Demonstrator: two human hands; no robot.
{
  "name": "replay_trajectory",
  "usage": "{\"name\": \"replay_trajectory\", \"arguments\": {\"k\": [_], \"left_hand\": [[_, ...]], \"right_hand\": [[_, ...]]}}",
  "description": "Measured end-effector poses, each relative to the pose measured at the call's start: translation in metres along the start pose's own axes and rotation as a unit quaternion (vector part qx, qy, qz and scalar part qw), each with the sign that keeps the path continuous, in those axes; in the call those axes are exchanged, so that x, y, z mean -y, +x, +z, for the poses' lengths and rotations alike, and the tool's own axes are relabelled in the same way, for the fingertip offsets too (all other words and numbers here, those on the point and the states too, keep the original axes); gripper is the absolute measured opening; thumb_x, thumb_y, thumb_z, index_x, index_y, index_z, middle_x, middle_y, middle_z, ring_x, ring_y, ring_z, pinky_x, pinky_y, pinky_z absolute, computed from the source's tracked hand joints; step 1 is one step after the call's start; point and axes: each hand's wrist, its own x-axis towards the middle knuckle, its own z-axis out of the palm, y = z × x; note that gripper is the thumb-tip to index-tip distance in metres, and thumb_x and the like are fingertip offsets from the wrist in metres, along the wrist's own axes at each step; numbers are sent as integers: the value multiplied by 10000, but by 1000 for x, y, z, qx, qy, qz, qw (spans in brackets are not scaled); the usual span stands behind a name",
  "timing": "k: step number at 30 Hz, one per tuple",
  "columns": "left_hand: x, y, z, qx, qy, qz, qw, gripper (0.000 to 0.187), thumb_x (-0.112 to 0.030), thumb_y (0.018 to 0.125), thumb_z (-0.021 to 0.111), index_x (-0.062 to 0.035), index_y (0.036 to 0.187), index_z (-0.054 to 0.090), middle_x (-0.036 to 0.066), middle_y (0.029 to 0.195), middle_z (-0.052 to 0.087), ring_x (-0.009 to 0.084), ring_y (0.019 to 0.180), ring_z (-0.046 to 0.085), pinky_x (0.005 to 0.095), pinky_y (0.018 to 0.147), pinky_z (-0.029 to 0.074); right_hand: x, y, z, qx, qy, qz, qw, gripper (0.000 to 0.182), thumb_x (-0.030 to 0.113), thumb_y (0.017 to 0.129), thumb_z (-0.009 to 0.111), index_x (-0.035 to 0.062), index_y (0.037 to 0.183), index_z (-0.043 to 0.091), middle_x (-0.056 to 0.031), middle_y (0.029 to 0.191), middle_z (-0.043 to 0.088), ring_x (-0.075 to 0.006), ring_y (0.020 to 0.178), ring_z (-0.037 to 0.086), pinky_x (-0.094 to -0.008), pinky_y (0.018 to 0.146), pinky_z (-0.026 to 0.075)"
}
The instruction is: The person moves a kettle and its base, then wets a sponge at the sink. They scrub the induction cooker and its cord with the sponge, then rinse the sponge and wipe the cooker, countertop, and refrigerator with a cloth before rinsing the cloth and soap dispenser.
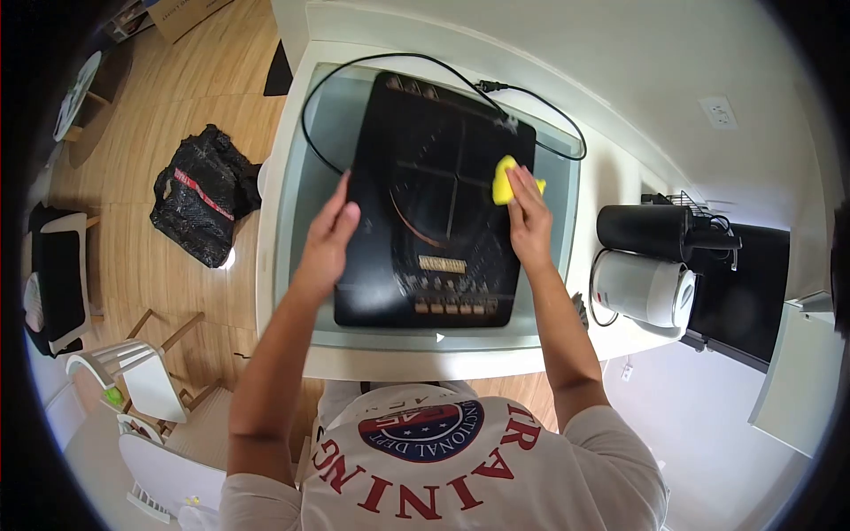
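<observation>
A black induction cooktop (372, 257) lies on a glass-covered counter in front of me, with rows of button markings along its near edge. My left hand (329, 239) grips its left edge, thumb on top and the other fingers partly hidden at the side. Near the right edge, my right hand (529, 217) presses a yellow cloth (503, 184) onto the cooktop's surface, fingers closed over it. A black power cord (390, 56) loops behind the cooktop, its plug (492, 86) resting at the back.
On the right stand a white appliance (642, 288) and a black cylindrical one (642, 232), beside a dark screen (744, 292). A wall outlet (718, 112) is at the back right. A black wrapped bundle (199, 212) lies on the wooden floor, with a white chair (150, 376) nearer.
</observation>
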Motion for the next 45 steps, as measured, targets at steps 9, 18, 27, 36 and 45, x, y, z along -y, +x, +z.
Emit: {"name": "replay_trajectory", "arguments": {"k": [9,18,27,36,45], "left_hand": [[24,-54,20,20,-62,-33,997,474,-169,947,479,20,1360,342,115,1353,435,160,1232,396,268,1046,250],[23,-48,20,33,-271,-120,955,500,-272,959,431,-7,1373,335,93,1370,410,171,1238,399,288,1048,291],[20,-42,19,77,-260,-122,955,808,-613,914,116,22,1396,249,126,1412,344,226,1308,313,335,1086,226],[12,-43,30,79,-278,-122,950,795,-608,918,128,11,1404,236,117,1429,322,234,1324,287,337,1097,195],[18,-44,30,81,-306,-118,941,812,-621,910,118,14,1402,240,128,1406,358,240,1299,329,342,1087,228]], "right_hand": [[27,13,32,10,-168,-76,983,425,-15,821,455,-104,1235,427,-279,1279,441,-386,1234,397,-461,1076,253],[48,-51,-10,168,-167,-142,961,593,-94,701,482,-23,1287,426,-209,1357,398,-335,1261,389,-445,1075,271],[113,-37,79,166,6,-205,964,563,-50,728,501,4,1286,450,-183,1327,446,-325,1254,405,-445,1093,239],[87,59,109,39,-75,-192,978,467,-41,754,486,-31,1221,476,-214,1250,495,-351,1194,452,-457,1025,333],[34,17,41,8,-142,-45,989,522,-70,770,429,-49,1290,391,-254,1296,430,-376,1208,428,-457,1046,311]]}}
